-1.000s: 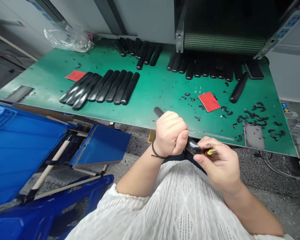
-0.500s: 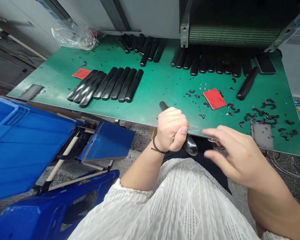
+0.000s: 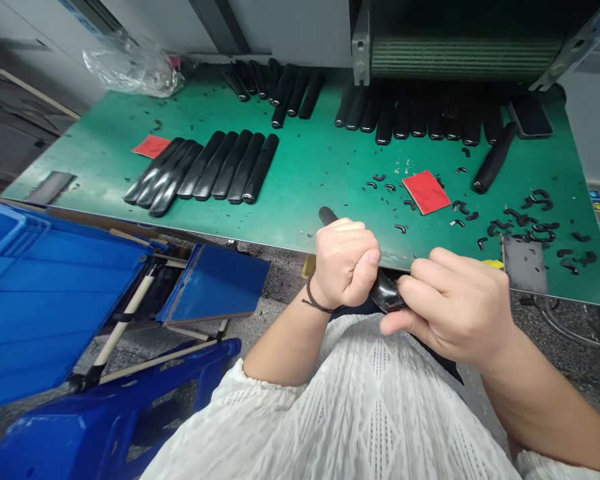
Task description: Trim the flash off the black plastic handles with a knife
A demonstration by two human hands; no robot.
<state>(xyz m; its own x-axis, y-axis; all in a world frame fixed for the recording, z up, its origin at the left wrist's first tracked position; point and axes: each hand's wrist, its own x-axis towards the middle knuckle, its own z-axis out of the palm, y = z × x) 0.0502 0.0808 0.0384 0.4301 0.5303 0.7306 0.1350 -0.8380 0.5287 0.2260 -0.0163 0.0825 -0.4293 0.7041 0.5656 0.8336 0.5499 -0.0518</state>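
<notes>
My left hand (image 3: 345, 263) is closed around a glossy black handle (image 3: 386, 293), held tilted in front of my body. The handle's upper tip shows beyond my fist, and its lower end runs into my right hand (image 3: 455, 303). Those fingers close over the lower end and hide most of it. A small yellow piece (image 3: 493, 264) shows just past my right hand, but I cannot tell if it is held or lying on the mat. Both hands are just off the near edge of the green work mat (image 3: 320, 173).
Rows of black handles (image 3: 230, 167) lie on the mat, with black scraps (image 3: 530, 227) and a red pad (image 3: 426, 192) nearby. A blue crate (image 3: 45, 293) stands to my left. A ribbed machine (image 3: 465, 57) stands beyond the mat.
My right hand has come back from its spread, open pose and closed onto the handle's lower end. My left hand has kept its grip and barely moved.
</notes>
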